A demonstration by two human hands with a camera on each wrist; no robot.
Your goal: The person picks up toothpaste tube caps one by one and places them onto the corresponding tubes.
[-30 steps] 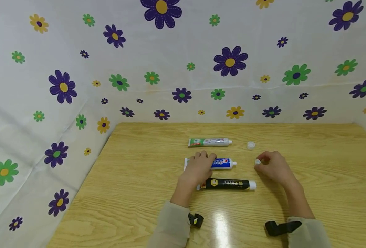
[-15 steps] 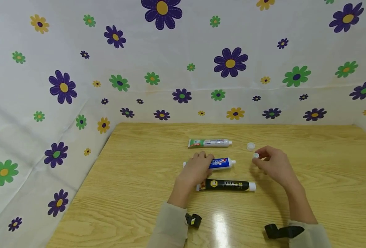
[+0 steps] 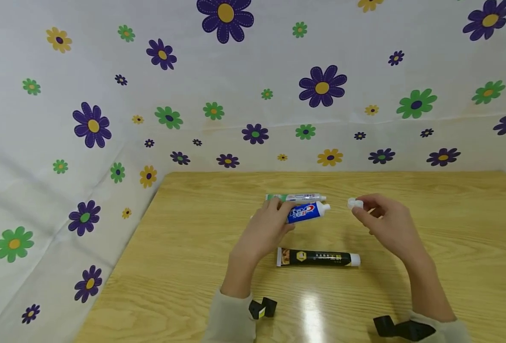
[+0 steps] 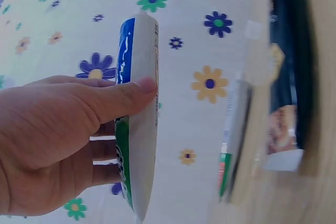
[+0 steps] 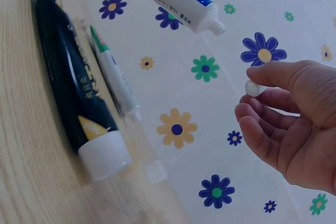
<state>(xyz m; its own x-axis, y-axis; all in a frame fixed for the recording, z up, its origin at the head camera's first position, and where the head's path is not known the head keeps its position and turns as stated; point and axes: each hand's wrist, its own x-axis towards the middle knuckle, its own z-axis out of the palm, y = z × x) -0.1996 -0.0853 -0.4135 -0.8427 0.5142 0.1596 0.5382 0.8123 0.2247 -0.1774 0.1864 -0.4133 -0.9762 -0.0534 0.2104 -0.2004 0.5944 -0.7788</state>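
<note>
My left hand (image 3: 259, 231) grips a blue-and-white toothpaste tube (image 3: 306, 212), its bare white nozzle pointing right. In the left wrist view the thumb lies across the toothpaste tube (image 4: 143, 61), fingers behind it, and the tube is up off the table. Between thumb and index finger, my right hand (image 3: 387, 220) pinches a small white cap (image 3: 358, 204). The right wrist view shows that cap (image 5: 252, 88) a short gap from the tube's nozzle (image 5: 218, 28), the other fingers loosely curled below.
A black toothpaste tube (image 3: 321, 257) with a white cap lies nearer on the wooden table (image 3: 184, 267). Behind the left hand is a green-and-white tube (image 3: 305, 196) with an uncapped nozzle. A second, translucent cap (image 5: 155, 171) lies on the table. Flower-printed cloth (image 3: 218, 62) hangs behind.
The left hand has lifted the blue-and-white toothpaste tube off the table and tilted its nozzle end upward. The right hand has raised the small cap, which now overlaps the loose cap in the head view.
</note>
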